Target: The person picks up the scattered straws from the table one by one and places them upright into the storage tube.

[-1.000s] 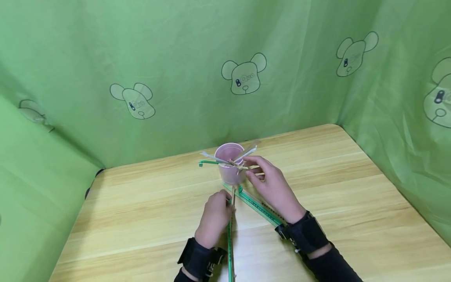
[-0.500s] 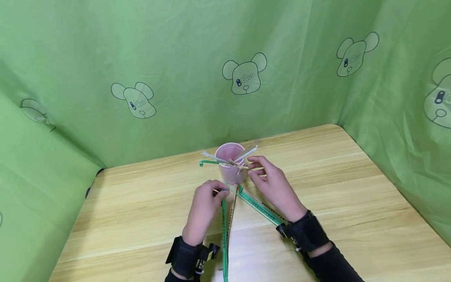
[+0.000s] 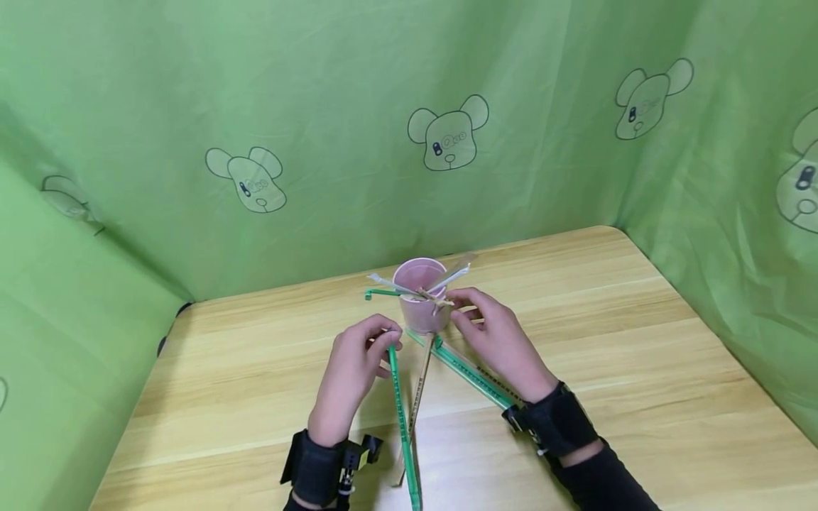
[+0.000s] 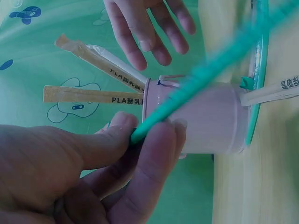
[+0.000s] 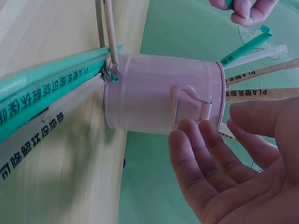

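A pink cup [image 3: 427,318] stands upright near the back of the table, with several paper-wrapped straws [image 5: 261,72] leaning out of its mouth. Between thumb and fingers, my left hand [image 3: 350,365] pinches one end of a green-wrapped straw [image 3: 401,419], in front and to the left of the cup. My right hand [image 3: 501,344] hovers beside the cup, its fingers loosely bent and nothing in them. In the right wrist view its fingertips are close to the cup's handle [image 5: 189,105]; whether they touch it I cannot tell.
A brown-wrapped straw [image 3: 420,390] lies on the wooden table [image 3: 255,383] in front of the cup. Green-wrapped straws [image 3: 473,376] and a pale-wrapped one [image 5: 60,119] lie to the right, partly under the right forearm. Green cloth [image 3: 345,142] hangs behind and at both sides.
My left hand has moved left and up, away from the cup's base, drawing the green straw apart from the brown one. The right hand has stayed beside the cup.
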Demonstrator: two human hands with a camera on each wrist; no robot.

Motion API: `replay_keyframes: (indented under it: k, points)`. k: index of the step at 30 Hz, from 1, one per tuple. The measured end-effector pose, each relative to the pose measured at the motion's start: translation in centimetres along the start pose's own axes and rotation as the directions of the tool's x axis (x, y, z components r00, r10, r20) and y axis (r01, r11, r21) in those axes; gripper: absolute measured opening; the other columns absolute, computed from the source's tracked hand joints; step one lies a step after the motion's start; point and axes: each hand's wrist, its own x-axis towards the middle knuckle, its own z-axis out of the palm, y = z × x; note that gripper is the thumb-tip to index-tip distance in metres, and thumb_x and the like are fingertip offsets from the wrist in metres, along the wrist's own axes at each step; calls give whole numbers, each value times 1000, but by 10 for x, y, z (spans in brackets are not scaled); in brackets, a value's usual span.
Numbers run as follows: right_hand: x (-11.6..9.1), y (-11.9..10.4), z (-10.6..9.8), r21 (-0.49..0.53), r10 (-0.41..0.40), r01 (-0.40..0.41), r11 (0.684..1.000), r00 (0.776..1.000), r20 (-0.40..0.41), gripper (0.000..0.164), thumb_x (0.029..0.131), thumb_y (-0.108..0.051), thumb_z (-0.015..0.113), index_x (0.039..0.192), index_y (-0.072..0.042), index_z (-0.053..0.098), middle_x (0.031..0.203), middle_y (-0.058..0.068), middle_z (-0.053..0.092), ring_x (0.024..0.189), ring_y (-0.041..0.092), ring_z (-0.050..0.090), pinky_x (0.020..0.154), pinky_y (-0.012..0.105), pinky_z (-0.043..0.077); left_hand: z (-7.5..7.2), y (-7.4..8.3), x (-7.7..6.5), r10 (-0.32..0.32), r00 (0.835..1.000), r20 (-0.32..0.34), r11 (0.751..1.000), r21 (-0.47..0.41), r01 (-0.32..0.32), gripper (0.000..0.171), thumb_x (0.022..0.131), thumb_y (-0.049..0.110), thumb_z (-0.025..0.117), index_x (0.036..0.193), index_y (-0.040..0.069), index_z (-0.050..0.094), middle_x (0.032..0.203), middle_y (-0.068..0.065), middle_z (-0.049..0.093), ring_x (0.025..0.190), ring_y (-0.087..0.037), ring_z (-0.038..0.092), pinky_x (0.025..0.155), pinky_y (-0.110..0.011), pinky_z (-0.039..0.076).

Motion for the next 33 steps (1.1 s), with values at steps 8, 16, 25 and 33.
replay_keyframes:
  k: [8, 16, 25, 33]
  points:
    - [-1, 1, -2, 0, -9, 9, 1000, 1000, 3, 35, 109, -13, 62, 143, -8, 63, 135, 9, 67, 119, 26, 65, 96, 47, 58, -2, -3, 2, -76, 997, 19, 995, -58, 77, 14, 105, 4, 67, 111, -1, 78, 91, -11, 71, 75, -23, 71, 65, -33, 63]
    - [-1, 1, -2, -1, -3, 3, 1000, 1000, 9, 34, 109, -13, 63, 143, -9, 63, 133, 9, 68, 119, 27, 65, 97, 47, 57, -4, -5, 3, -101, 994, -32, 992, -85, 98, 16, 101, 1, 71, 115, -4, 79, 100, -17, 75, 83, -28, 76, 73, -29, 63]
    - [0, 4, -4, 11, 7, -7, 1000, 1000, 10, 34, 109, -15, 63, 143, -9, 63, 133, 9, 67, 116, 27, 66, 97, 47, 57, -19, 9, 1, 207, 843, -497, 947, -114, -300, 20, 96, -1, 76, 115, 0, 80, 104, -12, 78, 85, -21, 77, 76, -30, 62]
    - [1, 3, -11, -15, 22, -23, 1000, 1000, -16, 34, 109, -14, 61, 143, -7, 62, 135, 13, 67, 121, 29, 65, 100, 49, 55, -31, 26, 0, 456, 298, -839, 741, 172, -650, 26, 88, -23, 72, 107, -7, 80, 99, -25, 75, 89, -24, 77, 78, -33, 63]
